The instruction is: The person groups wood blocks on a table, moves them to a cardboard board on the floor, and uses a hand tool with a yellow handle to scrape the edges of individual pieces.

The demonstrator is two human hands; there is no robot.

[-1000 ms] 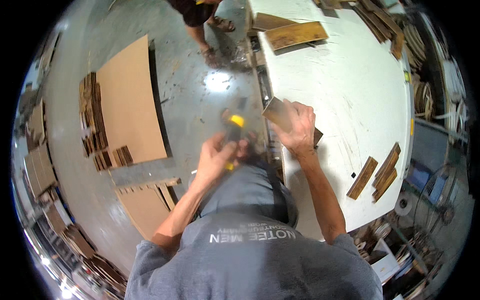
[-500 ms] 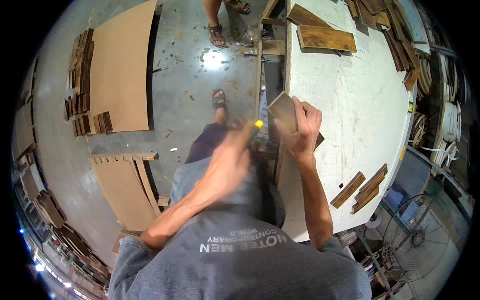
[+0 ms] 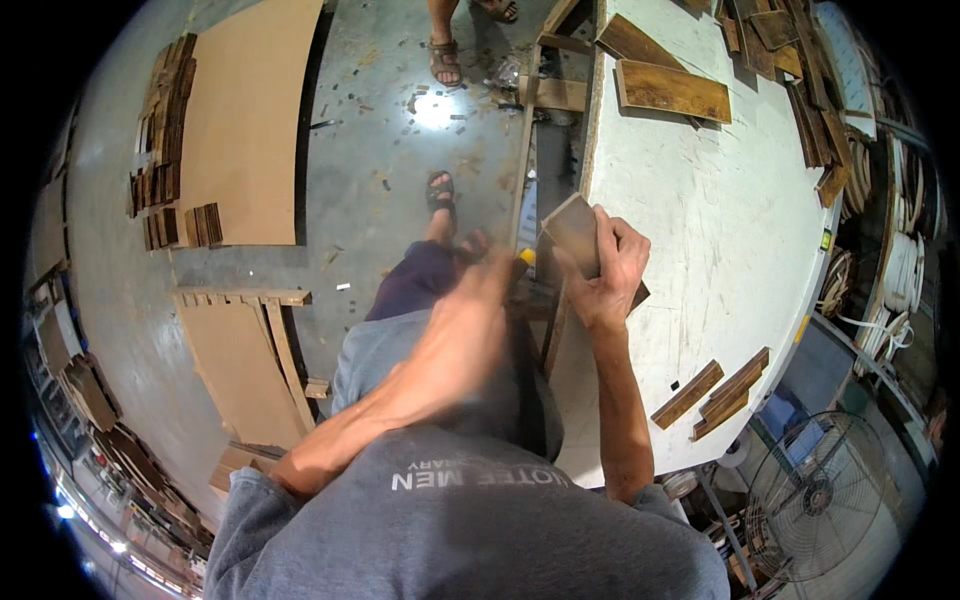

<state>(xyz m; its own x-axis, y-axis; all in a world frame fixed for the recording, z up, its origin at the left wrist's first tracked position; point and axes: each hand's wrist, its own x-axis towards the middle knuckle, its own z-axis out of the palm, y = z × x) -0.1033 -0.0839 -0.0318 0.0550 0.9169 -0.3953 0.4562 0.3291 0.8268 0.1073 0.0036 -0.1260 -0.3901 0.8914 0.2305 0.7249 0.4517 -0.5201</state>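
Observation:
My right hand is closed around a flat brown wooden board, holding it tilted at the near-left edge of the white worktable. My left hand is smeared by motion, just left of the board. From its grip sticks the yellow end of a small hand tool; the rest of the tool is hidden, so its kind does not show. A dark corner of another wooden piece peeks out beside my right wrist.
Several brown boards lie at the table's far end, and narrow strips near its right front. A standing fan is at lower right. Stacked wood pieces and a large tan panel are leftward. Another person's sandaled foot stands ahead.
My left hand with the yellow-ended tool has shifted slightly and stays blurred beside the board. My right hand keeps its hold on the board. The whole view has moved a little.

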